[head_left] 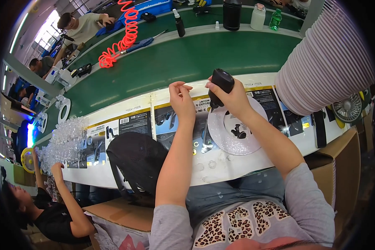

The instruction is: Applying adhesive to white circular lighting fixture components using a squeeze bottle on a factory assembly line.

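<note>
My right hand (236,96) grips a black handheld device (223,80) with a rounded, glossy top, held above the table. Its lower end points down and is partly hidden by my fingers. To its left, my left hand (181,99) is raised with curled fingers; whatever they may pinch is too small to make out. Under my right forearm lies a flat, sparkly white ring (233,146). Small black parts (238,132) show inside its central opening, though they may be printed on the sheet beneath. Printed packaging sheets (134,126) cover much of the white tabletop.
A tall stack of white rings (325,62) leans at right, near a small fan (346,107) and a dark phone-like slab (319,129). A black mesh bag (135,160) and clear plastic pieces (66,139) lie left. Beyond runs a green surface (221,54) with a red coiled hose (130,29). Co-workers sit left.
</note>
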`<state>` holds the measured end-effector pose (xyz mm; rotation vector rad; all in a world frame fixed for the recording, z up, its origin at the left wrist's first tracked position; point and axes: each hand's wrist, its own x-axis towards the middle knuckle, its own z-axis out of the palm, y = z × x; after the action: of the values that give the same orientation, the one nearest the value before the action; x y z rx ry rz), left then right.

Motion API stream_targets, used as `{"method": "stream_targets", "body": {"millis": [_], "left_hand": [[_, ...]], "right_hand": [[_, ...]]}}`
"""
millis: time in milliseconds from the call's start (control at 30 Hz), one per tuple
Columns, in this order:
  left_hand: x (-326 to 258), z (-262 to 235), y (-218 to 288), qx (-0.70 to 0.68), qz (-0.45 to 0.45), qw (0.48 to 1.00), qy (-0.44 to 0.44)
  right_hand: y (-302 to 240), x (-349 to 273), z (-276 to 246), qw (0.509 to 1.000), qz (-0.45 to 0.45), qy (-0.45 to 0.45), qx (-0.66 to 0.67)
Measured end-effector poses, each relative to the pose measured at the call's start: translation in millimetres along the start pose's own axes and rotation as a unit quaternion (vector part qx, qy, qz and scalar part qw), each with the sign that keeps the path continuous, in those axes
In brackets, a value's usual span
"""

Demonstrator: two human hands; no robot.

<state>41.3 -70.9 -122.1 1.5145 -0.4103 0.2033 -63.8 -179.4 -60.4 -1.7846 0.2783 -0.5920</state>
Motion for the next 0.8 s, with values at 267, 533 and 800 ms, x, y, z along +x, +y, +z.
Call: {"method": "stream_targets", "body": {"millis": [267,533,800], "left_hand": [[0,1,3,-0.011,0.007,1.000,0.002],[-1,-12,56,-0.085,0.125,0.988,0.035],[-61,2,157,0.238,0.268,0.834,-0.418]], "right_hand": [[23,16,-14,0.995,0.012,0.045,0.093],[19,12,-69,0.884,0.207,0.108,0.406],[19,-8,-120,0.726,0.251,0.133,0.626]]}}
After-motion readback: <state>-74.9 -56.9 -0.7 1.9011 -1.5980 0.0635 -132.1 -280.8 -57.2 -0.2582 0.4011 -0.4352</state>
